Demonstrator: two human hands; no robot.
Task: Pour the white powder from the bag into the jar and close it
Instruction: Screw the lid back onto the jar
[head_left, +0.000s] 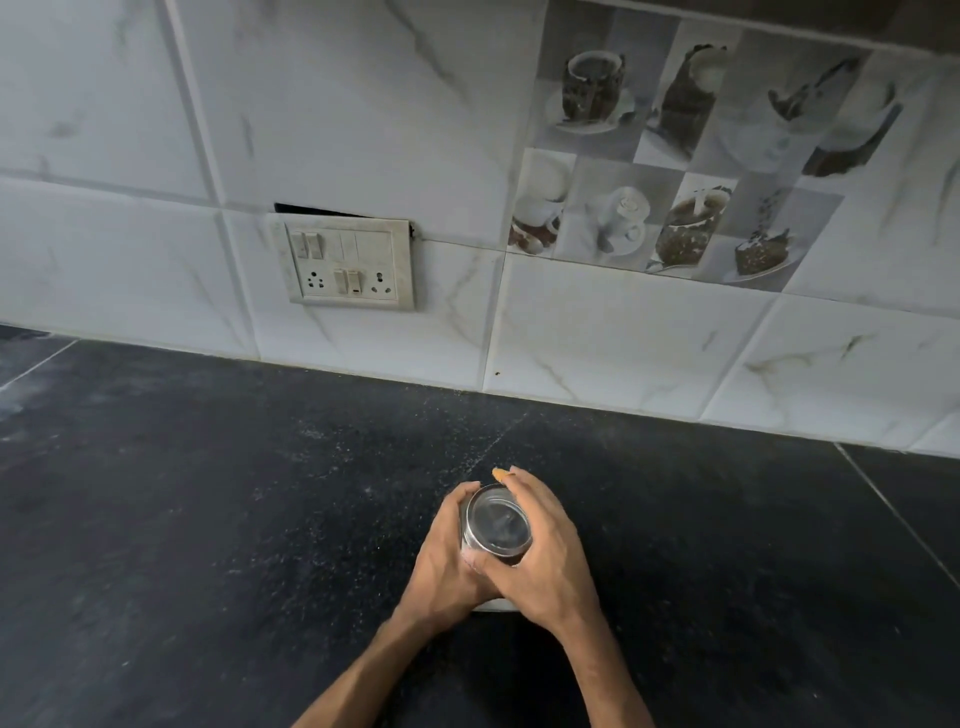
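The round jar (470, 540), capped by a smooth, glossy lid (500, 522), stands on the speckled black stone counter (208, 519). My left hand (447, 564) wraps its side. My right hand (545, 553) curls round the lid. Veined white tiles (623, 332) stand behind.

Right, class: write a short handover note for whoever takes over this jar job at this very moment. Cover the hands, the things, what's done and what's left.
Left hand: grips the jar by its side.
Right hand: fingers curled round the lid.
The jar stands on the dark counter, with the lid on top. The bag is not in view.
Done: probably the pouring, though the contents are hidden.
Left: make sure the lid is tight, then let go.
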